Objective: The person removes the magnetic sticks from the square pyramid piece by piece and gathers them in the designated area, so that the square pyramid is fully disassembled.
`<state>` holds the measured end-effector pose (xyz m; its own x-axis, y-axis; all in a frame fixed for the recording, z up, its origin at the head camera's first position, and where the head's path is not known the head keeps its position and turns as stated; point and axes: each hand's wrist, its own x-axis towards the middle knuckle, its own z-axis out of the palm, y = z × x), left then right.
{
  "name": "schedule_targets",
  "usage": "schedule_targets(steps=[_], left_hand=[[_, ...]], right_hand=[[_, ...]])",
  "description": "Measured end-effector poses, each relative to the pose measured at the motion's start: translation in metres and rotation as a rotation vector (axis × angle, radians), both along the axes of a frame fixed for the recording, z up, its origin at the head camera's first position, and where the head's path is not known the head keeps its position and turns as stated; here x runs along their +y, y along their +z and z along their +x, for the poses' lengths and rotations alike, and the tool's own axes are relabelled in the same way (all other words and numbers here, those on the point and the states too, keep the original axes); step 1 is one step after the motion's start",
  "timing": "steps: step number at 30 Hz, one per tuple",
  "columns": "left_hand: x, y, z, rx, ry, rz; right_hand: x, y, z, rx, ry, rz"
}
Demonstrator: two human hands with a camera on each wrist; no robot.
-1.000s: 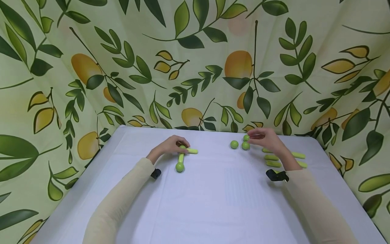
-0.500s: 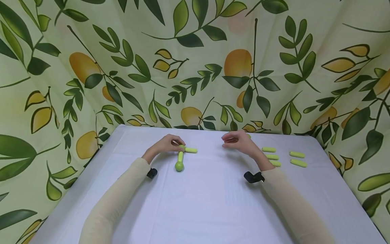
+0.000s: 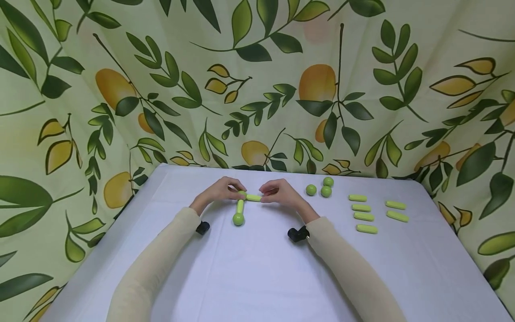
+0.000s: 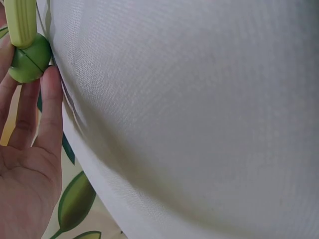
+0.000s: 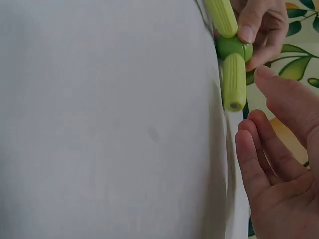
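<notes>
My left hand pinches a green ball between thumb and fingers. A light green ridged stick runs from that ball toward the right. Another stick leads from it toward me, ending at a second green ball on the table. My right hand is at the free end of the rightward stick. In the right wrist view its thumb and fingers are parted, lying just beside the stick's end, which shows a small dark round spot. Nothing is between those fingers.
Several loose green balls sit at the back of the white-covered table. To their right lie several loose sticks in two columns. A leaf-and-fruit patterned curtain stands behind the table.
My right hand has moved left from beside the loose balls to the free end of the stick, uncovering the balls and loose sticks. The left hand stays on its ball.
</notes>
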<state>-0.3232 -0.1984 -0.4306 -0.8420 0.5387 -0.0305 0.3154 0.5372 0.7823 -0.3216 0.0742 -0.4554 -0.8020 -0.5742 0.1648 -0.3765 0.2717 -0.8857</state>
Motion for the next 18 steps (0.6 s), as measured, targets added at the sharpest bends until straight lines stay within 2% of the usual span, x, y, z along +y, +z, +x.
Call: schedule_targets(steps=[8,18], left_hand=[[0.001,0.000,-0.002,0.021,0.017,-0.058],[0.002,-0.001,-0.002,0.019,-0.002,-0.055]], right_hand=[[-0.020,-0.002,-0.001,0.039,0.017,0.032],[-0.029,-0.004,-0.001,0.088,-0.011,0.084]])
